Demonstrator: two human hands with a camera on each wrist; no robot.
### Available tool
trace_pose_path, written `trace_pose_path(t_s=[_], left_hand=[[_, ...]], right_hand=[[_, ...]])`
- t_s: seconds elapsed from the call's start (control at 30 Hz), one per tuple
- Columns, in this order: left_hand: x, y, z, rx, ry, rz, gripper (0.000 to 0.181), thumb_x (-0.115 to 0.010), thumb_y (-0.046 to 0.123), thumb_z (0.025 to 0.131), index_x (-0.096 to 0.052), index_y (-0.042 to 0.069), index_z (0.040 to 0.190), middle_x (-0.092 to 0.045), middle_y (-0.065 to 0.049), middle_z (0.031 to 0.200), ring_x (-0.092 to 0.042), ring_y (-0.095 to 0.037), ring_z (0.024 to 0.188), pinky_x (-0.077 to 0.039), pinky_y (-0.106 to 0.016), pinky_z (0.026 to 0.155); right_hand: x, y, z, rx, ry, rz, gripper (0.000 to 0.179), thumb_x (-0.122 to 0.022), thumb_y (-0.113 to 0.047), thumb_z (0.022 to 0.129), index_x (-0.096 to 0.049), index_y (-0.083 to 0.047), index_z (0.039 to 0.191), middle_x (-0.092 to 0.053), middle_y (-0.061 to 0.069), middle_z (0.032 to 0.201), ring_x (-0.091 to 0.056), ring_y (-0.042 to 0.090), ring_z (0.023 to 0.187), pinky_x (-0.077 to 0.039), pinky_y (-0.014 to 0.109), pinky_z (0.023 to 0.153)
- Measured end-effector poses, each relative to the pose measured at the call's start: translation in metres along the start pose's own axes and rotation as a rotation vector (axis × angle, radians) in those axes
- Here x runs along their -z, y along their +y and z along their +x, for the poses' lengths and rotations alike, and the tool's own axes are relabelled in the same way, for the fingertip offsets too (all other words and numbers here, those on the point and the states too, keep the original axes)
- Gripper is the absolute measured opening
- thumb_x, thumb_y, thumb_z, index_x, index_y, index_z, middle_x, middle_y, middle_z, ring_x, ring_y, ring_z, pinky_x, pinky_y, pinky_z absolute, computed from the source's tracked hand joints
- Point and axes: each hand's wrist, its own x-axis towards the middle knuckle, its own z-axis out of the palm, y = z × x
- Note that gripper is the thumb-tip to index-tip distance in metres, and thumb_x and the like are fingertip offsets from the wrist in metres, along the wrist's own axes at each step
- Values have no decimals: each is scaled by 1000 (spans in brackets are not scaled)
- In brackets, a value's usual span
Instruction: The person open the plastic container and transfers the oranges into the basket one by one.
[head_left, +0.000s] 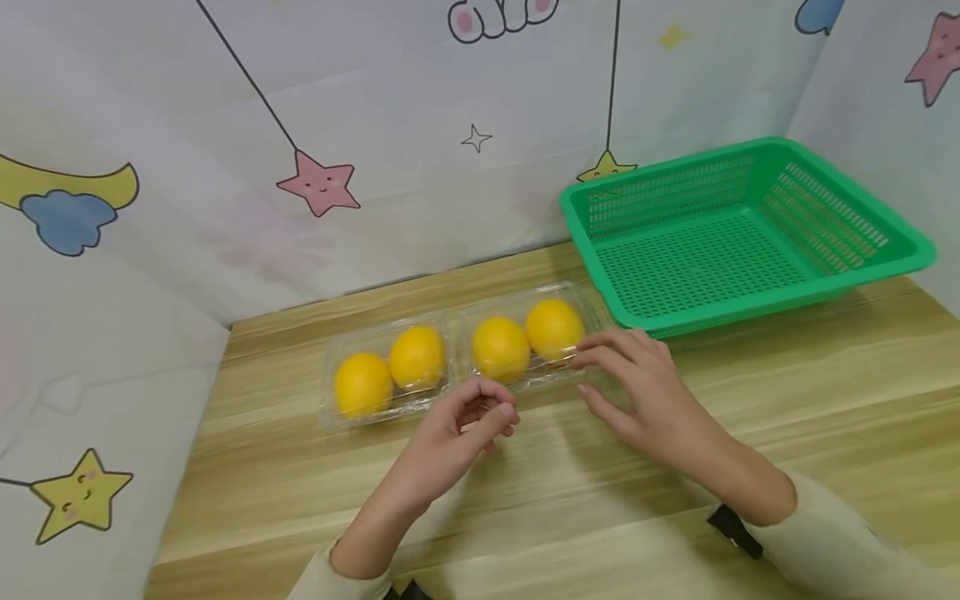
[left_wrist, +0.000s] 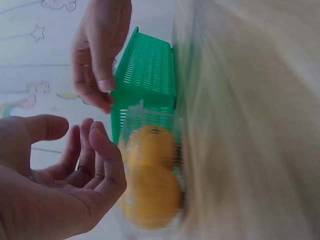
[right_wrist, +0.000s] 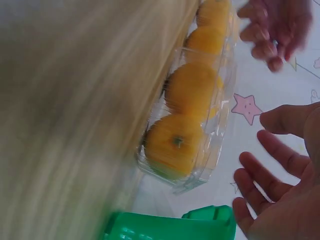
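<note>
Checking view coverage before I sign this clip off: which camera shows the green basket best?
The head view: the green basket's rim, slotted walls and inside all show there. The left wrist view shows its perforated side turned sideways, partly behind a clear container. The right wrist view catches only a piece, cut off at the bottom edge.

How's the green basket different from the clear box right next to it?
The basket is green, but the box is see-through.
The basket looks much bigger than the box.
The basket's bottom is full of little holes, while the box has two yellow fruits inside.
Both sit on the table.
</note>
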Motion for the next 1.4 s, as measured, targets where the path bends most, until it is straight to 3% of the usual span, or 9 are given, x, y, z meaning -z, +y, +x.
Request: trace_pose_path(t_s=[0.17, 0.3, 0.37, 0.53, 0.73, 0.83, 1.0, 1.23, 1.4], left_hand=[[-6, 21, 10, -227, 7, 196, 25, -63, 20, 108, -69, 8, 130, -72, -9, 119, -68, -23, 107, -59, -36, 85], [-11, 29, 22, -410, 79, 448, 19, -68, 15, 105, -74, 9, 122, -72, -2, 118, -65, -17, 109, -57, -39, 94], [-13, 29, 28, -466, 105, 562, 17, -71, 14, 103, -76, 11, 119, -71, -1, 120, -64, -18, 113, -55, -41, 97], [-17, 24, 45, -495, 104, 700, 21, -75, 12, 99, -77, 14, 120, -65, -10, 138, -58, -30, 135, -50, -48, 111], [-21, 18, 56, -453, 80, 894, 24, -79, 14, 96, -76, 18, 120, -57, -16, 153, -41, -39, 153, -32, -62, 123], [-23, 16, 59, -421, 61, 930, 24, -79, 14, 97, -76, 20, 120, -55, -17, 155, -38, -39, 155, -27, -64, 124], [-27, 13, 63, -446, 63, 993, 25, -78, 12, 97, -75, 21, 120, -54, -19, 155, -43, -40, 151, -34, -63, 121], [-30, 10, 67, -493, 98, 1124, 22, -75, 17, 101, -74, 25, 121, -58, -16, 149, -51, -38, 142, -42, -58, 115], [-32, 9, 69, -529, 125, 1149, 18, -75, 16, 100, -75, 25, 116, -59, -15, 145, -54, -37, 138, -44, -58, 112]], right_hand=[[9, 3, -8, -231, -85, 119, 20, -71, -5, 100, -71, -7, 119, -70, 7, 118, -61, 25, 107, -53, 44, 89], [15, 11, -9, -417, -152, 283, 21, -62, -11, 107, -67, 0, 124, -73, 12, 110, -68, 21, 92, -56, 30, 77], [16, 17, -9, -501, -194, 374, 26, -59, -13, 109, -64, 3, 128, -75, 14, 107, -71, 22, 85, -57, 28, 67], [12, 30, -8, -658, -283, 571, 38, -52, -13, 111, -52, 10, 141, -77, 17, 103, -71, 22, 75, -50, 28, 51], [4, 42, -3, -732, -321, 787, 51, -49, -16, 113, -37, 15, 152, -77, 13, 103, -68, 12, 75, -50, 23, 57], [3, 45, -1, -766, -341, 877, 57, -49, -18, 113, -31, 16, 154, -76, 6, 100, -67, 8, 75, -49, 20, 59], [5, 50, -3, -834, -360, 981, 56, -48, -22, 114, -30, 12, 154, -72, -1, 102, -65, 6, 81, -50, 18, 64], [5, 55, -2, -937, -332, 1065, 38, -50, -27, 114, -45, -1, 142, -69, -5, 110, -65, 6, 90, -49, 20, 70], [3, 57, 0, -936, -287, 1085, 40, -53, -26, 113, -46, 1, 142, -66, -3, 113, -64, 6, 88, -47, 19, 68]])
